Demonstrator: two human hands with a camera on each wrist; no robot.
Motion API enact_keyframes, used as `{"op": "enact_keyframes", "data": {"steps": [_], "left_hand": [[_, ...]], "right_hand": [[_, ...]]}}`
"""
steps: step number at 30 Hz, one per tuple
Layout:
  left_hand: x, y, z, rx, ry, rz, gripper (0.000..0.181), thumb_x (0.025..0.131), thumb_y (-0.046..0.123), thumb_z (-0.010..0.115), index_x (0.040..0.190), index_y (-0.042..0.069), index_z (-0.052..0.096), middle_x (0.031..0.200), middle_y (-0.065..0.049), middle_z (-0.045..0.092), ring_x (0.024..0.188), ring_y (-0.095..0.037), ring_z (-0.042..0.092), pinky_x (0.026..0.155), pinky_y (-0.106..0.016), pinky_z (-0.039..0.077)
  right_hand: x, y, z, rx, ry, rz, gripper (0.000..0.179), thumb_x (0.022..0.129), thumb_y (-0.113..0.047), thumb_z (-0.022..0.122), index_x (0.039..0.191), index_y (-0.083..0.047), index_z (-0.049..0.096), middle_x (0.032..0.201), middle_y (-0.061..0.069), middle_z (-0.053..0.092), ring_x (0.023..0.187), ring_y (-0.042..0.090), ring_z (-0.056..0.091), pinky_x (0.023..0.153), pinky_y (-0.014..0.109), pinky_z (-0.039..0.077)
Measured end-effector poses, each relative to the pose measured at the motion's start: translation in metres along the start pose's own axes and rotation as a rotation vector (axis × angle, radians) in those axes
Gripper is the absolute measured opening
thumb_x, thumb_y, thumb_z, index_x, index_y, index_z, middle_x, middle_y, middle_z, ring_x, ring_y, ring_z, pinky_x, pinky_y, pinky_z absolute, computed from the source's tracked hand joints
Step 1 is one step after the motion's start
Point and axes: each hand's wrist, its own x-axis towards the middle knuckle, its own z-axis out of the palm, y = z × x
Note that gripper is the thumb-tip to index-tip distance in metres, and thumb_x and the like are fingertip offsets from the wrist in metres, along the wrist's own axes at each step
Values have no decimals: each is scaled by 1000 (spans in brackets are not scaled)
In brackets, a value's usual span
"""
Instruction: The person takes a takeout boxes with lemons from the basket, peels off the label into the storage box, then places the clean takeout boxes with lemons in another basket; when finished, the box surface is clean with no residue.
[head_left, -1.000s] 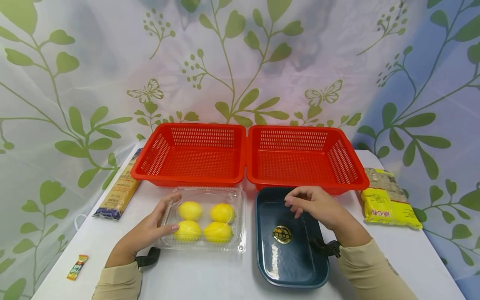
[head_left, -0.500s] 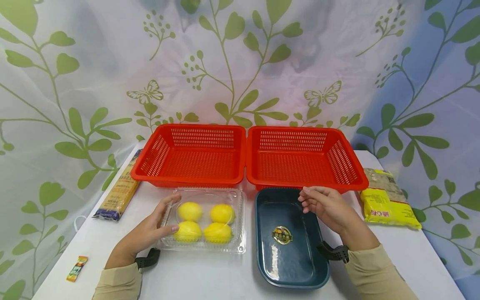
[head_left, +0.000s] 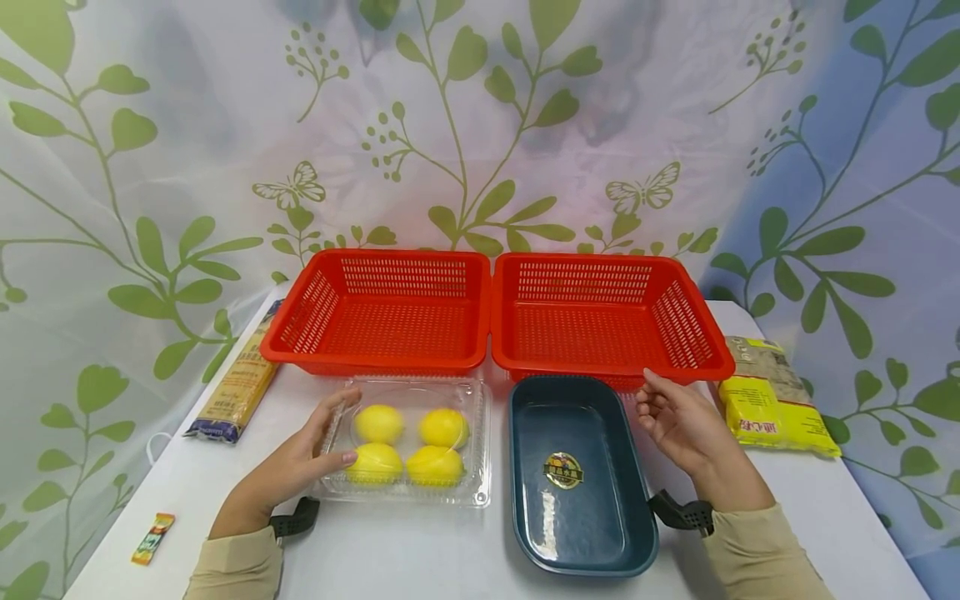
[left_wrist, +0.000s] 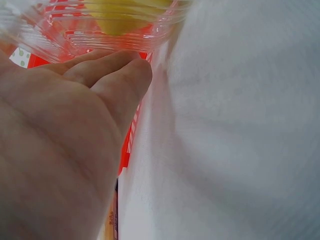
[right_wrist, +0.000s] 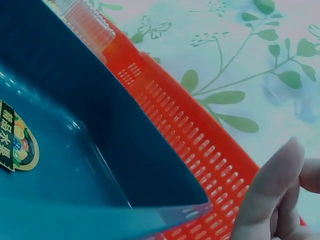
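A clear plastic clamshell box (head_left: 480, 446) with several lemons (head_left: 444, 427) in it lies at the front centre. My left hand (head_left: 296, 462) rests at its left end, fingers stretched along the side and thumb on the lid's front left. In the left wrist view the straight fingers (left_wrist: 122, 82) touch the ribbed plastic. To the box's right lies a dark blue rectangular tray (head_left: 592, 525) with a round gold sticker inside. My right hand (head_left: 690, 429) hovers by the tray's far right corner, its fingers loosely curled around nothing visible.
Two red plastic baskets (head_left: 408, 337) stand side by side at the back. On the left lie a long noodle-like packet (head_left: 243, 375) and a small sachet (head_left: 153, 537). A yellow bag (head_left: 772, 408) lies at the right edge, and a leaf-patterned curtain (head_left: 465, 125) hangs behind.
My right hand has moved right, from above the tray to beyond its right rim, with the fingers curling in more. The left hand, box and tray have stayed put.
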Motion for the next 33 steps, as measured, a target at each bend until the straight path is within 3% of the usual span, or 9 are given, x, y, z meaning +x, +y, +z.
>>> {"op": "enact_keyframes", "data": {"steps": [5, 15, 26, 33], "left_hand": [[0, -1, 0, -6, -1, 5, 79, 100, 18, 70, 165, 21, 26, 171, -11, 22, 157, -42, 1, 115, -77, 5], [0, -2, 0, 1, 2, 17, 80, 99, 17, 71, 165, 25, 26, 170, -11, 23, 156, -41, 7, 115, -76, 7], [1, -4, 0, 1, -2, 10, 81, 99, 20, 71, 166, 18, 24, 171, -12, 22, 157, -42, 6, 115, -77, 7], [0, -2, 0, 1, 3, -9, 82, 99, 22, 71, 166, 20, 24, 171, -12, 21, 157, -42, 5, 116, -76, 7]], "right_hand": [[0, 1, -4, 128, 95, 29, 46, 105, -26, 68, 142, -21, 40, 98, 4, 64, 83, 14, 60, 81, 22, 57], [1, 5, -9, 408, 194, -23, 58, 101, -20, 74, 148, -28, 42, 123, 1, 61, 94, 14, 58, 94, 23, 53], [3, 9, -11, 581, 160, -179, 73, 103, -5, 67, 157, -38, 30, 140, 1, 59, 124, 17, 53, 107, 33, 48], [3, 11, -11, 686, 189, -212, 80, 100, 0, 69, 156, -45, 33, 145, 0, 60, 131, 20, 56, 109, 39, 47]]}}
